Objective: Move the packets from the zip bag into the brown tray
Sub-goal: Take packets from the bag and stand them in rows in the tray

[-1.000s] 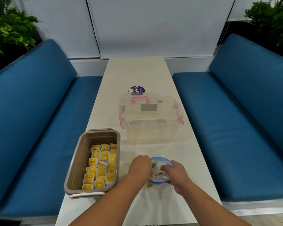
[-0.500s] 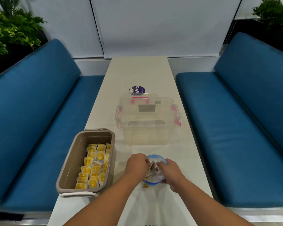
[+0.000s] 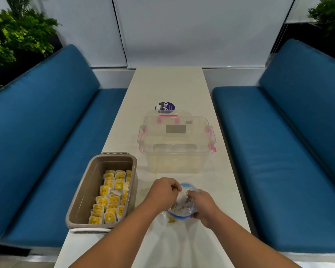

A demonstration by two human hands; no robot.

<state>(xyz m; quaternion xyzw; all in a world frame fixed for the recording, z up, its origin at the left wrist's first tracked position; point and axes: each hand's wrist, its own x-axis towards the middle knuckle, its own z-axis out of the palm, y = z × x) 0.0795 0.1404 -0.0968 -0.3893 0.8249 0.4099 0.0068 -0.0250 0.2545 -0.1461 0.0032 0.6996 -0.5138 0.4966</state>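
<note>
At lower centre of the frame, the blue-rimmed zip bag is gripped at its mouth by the right hand, while packets inside are pinched by the curled left hand. At lower left, the brown tray is filled with yellow packets.

Even, bright indoor light, soft and diffuse from above. White table a bit washed out, mild sheen near the bottom edge. Shadows faint: a soft one under the clear box, another beside the brown tray. Wide-angle bend at the edges, sofas curve outward. Plants in the corners dark and smeared. Slight motion blur throughout; packet print unreadable.
</note>
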